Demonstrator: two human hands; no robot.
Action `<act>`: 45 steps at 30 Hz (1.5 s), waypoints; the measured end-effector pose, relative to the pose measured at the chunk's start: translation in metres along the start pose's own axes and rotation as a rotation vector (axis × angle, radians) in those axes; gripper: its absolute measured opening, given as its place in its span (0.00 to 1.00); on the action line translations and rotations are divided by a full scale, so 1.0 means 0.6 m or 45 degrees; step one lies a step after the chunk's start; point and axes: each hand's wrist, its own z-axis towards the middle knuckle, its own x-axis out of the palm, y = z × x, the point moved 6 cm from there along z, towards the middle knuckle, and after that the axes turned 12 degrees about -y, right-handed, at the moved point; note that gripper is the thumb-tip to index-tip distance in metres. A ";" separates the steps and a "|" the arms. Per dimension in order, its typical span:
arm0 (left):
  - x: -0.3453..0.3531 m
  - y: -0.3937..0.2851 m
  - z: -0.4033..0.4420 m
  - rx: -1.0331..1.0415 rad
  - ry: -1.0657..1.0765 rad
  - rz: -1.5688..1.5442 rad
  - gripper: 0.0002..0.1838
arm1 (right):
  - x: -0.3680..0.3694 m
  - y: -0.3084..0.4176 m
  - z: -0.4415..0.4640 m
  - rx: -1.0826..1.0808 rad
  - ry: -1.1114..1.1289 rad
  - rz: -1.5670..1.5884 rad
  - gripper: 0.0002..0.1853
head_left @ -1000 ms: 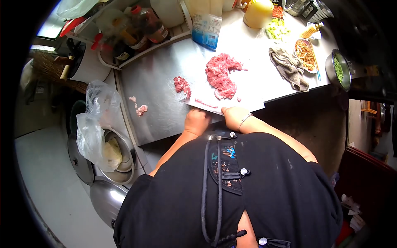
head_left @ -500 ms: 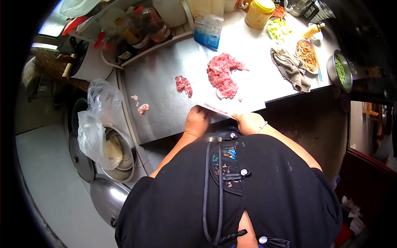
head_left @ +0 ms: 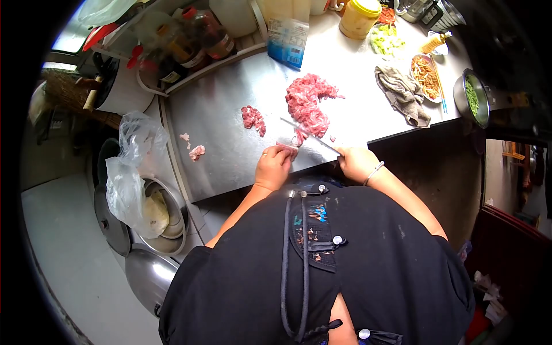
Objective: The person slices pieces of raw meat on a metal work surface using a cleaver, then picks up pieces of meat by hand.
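My left hand (head_left: 272, 167) is closed on a small piece of raw meat (head_left: 287, 150) at the near edge of the metal worktop (head_left: 221, 164). In my right hand (head_left: 357, 165) is a knife (head_left: 316, 139), its blade slanting up and left beside that piece. Just beyond the blade lies a large heap of sliced raw meat (head_left: 307, 103). A smaller pile of meat (head_left: 253, 120) sits to its left, and a few pale scraps (head_left: 196, 153) rest farther left.
Sauce bottles (head_left: 215, 37) stand in a rack at the back left. A blue and white bag (head_left: 287, 43), a yellow-lidded jar (head_left: 360, 18), a cloth (head_left: 399, 95), a plate of shredded food (head_left: 426, 77) and a metal bowl of greens (head_left: 472, 98) surround the meat.
My right hand has moved right and up slightly, and the knife blade now points across toward the heap. The piece in my left hand has come into view.
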 end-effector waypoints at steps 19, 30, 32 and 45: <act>0.035 -0.008 0.020 0.127 0.297 0.021 0.13 | 0.055 -0.031 -0.024 0.199 0.082 0.153 0.11; 0.034 -0.012 0.022 0.155 0.326 -0.022 0.10 | 0.060 -0.015 -0.042 0.334 0.209 0.410 0.11; 0.031 -0.015 0.025 0.162 0.308 -0.037 0.10 | 0.067 -0.021 -0.049 0.375 0.219 0.446 0.11; 0.031 -0.017 0.022 0.209 0.292 -0.052 0.10 | 0.087 -0.026 -0.034 0.369 0.178 0.398 0.12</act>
